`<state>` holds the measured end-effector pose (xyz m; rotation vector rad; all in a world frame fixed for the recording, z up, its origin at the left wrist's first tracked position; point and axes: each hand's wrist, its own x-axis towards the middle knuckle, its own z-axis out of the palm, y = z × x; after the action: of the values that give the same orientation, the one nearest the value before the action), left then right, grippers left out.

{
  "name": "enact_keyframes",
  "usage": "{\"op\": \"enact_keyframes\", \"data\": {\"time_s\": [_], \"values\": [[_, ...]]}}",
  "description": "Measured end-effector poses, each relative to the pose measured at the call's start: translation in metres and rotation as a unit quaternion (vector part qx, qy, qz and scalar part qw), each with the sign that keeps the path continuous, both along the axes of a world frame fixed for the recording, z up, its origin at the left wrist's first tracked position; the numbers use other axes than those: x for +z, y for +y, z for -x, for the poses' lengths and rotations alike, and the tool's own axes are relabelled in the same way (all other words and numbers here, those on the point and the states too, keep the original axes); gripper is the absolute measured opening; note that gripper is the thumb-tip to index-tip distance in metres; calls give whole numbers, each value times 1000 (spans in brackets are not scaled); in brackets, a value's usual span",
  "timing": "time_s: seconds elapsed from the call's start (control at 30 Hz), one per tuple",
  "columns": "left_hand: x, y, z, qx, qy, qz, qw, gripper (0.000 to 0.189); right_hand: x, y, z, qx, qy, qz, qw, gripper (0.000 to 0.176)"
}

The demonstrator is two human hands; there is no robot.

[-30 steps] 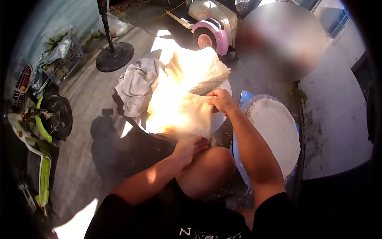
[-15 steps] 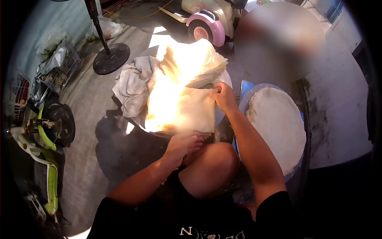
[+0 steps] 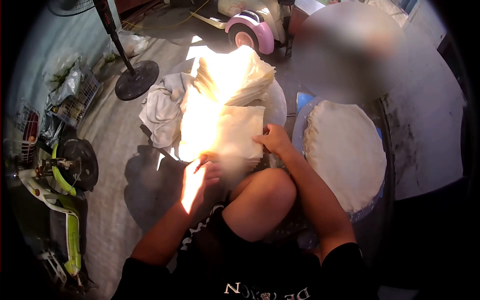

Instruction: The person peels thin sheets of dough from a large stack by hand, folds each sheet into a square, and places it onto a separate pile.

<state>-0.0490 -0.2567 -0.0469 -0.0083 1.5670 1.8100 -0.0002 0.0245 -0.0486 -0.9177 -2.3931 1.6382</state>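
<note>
A stack of thin, pale square sheets, like dough wrappers, lies in front of me, its left part washed out by sunlight. My right hand pinches the top sheet's right edge between thumb and fingers. At the near left corner, my left hand has its thumb and index finger closed on the sheet edge, with the other fingers loosely extended. Just behind stands a taller pile of similar sheets. A crumpled grey cloth sits to the left. Beneath them is a round pale tray.
To my right, a large oval pile of pale sheets rests on a grey-blue tray. A fan stand, wire basket and green scooter occupy the left. A pink-wheeled ride-on toy stands behind.
My left hand has moved left along the near edge to the corner. My right hand has come down from the far right corner to the middle of the right edge.
</note>
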Motion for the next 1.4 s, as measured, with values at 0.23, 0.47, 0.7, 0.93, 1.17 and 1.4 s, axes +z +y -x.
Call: {"op": "enact_keyframes", "data": {"time_s": [0.23,0.47,0.7,0.93,1.17,1.4], "values": [[-22,0,19,149,-24,-77,986,50,-1,-2,-1,-8,0,-11,1000,34],[-29,2,46,105,32,29,994,53,-4,2,2,18,-30,-63,997,36],[-82,-19,86,93,-87,-67,990,51,6,-4,-5,19,-49,-116,992,44],[-64,-2,64,197,13,29,980,39,53,22,-105,-6,21,-227,974,35],[-32,-11,22,214,156,-63,962,36,26,142,-288,-234,-103,-199,946,24],[123,107,-60,-66,342,-204,915,45,-33,231,-438,-523,-83,-175,830,22]]}}
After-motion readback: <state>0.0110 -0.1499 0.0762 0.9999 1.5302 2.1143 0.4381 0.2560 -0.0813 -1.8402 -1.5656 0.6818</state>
